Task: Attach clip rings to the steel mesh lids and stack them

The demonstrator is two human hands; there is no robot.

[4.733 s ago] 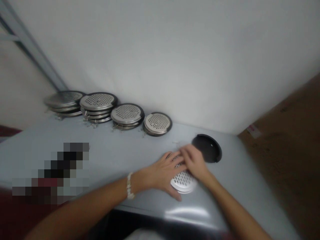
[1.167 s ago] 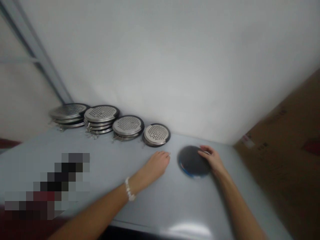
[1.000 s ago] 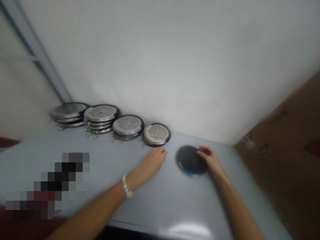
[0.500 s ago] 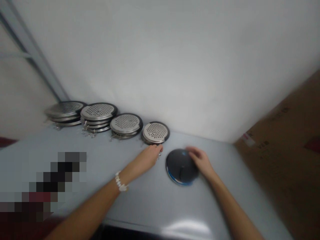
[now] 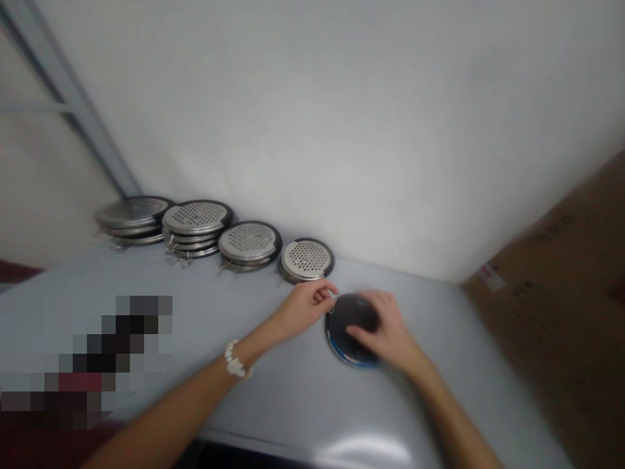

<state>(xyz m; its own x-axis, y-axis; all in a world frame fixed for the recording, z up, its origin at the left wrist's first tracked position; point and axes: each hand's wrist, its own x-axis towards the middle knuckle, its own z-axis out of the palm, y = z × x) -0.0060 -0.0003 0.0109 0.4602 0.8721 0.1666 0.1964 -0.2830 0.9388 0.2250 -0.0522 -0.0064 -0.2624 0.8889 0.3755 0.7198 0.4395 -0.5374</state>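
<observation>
A round black disc (image 5: 347, 326) with a shiny, bluish near edge lies on the grey table. My right hand (image 5: 388, 332) reaches over its right side, thumb across the top and blurred fingers towards the far edge, spread apart. At the disc's upper left edge, my left hand (image 5: 310, 303) pinches a small shiny metal piece (image 5: 332, 309), too small to make out fully. Just behind my left hand is a round perforated metal grille (image 5: 306, 258) with a dark rim, on top of a low stack.
More stacks of perforated grilles stand along the white wall: one nearby (image 5: 250, 241), a taller one (image 5: 198, 217) and one far left (image 5: 137, 212). Small metal wires stick out at their front edges. A brown cardboard box (image 5: 561, 273) borders the right side of the grey table (image 5: 273, 404).
My left hand has moved right, bringing the small metal piece to the disc's edge. My right hand has shifted from the disc's far right edge to over its top.
</observation>
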